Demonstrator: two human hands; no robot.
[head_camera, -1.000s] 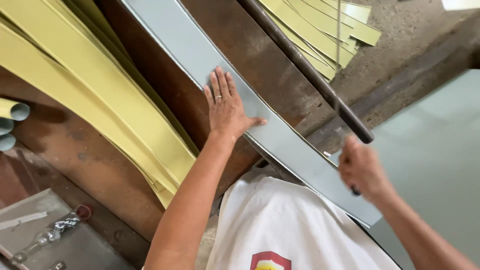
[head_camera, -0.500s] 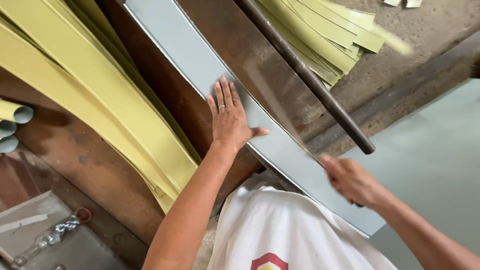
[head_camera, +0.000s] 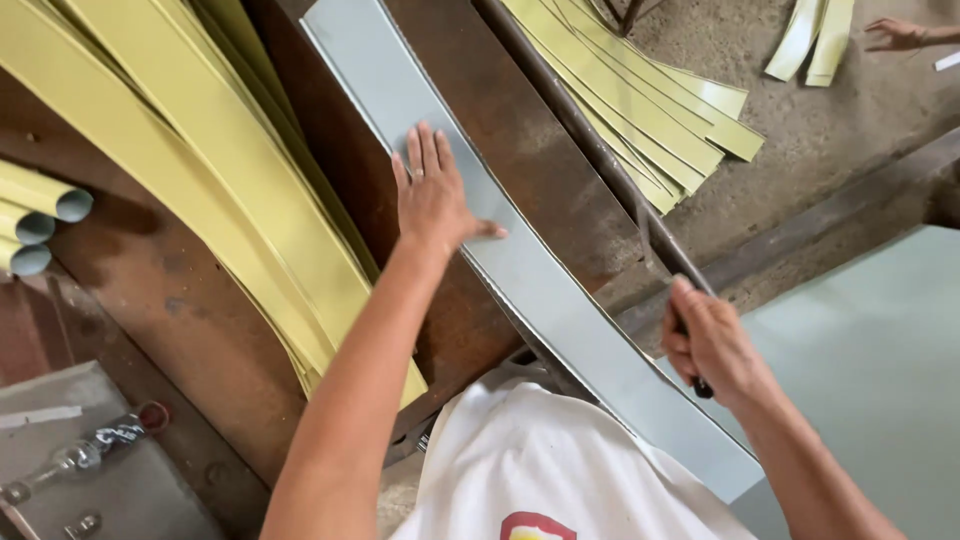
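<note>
Pretty even daylight here, soft and bright, no harsh shadows. Mild sheen on the grey metal strip (head_camera: 520, 270). Mostly sharp, with the right hand (head_camera: 712, 345) slightly motion-blurred and the edges a bit stretched.

Two bare forearms enter from the bottom edge of the head view. The left hand (head_camera: 435, 200), toward eleven o'clock from the frame's centre, has a thin ring (head_camera: 419, 173) on one finger. The right hand (head_camera: 712, 343), toward four o'clock, shows no ring or wristwear. No sleeves cover either forearm. At six o'clock lies the front of a white T-shirt (head_camera: 560, 470), softly creased, with a red-edged emblem (head_camera: 535, 525) showing yellow inside, cut off by the bottom edge.
</note>
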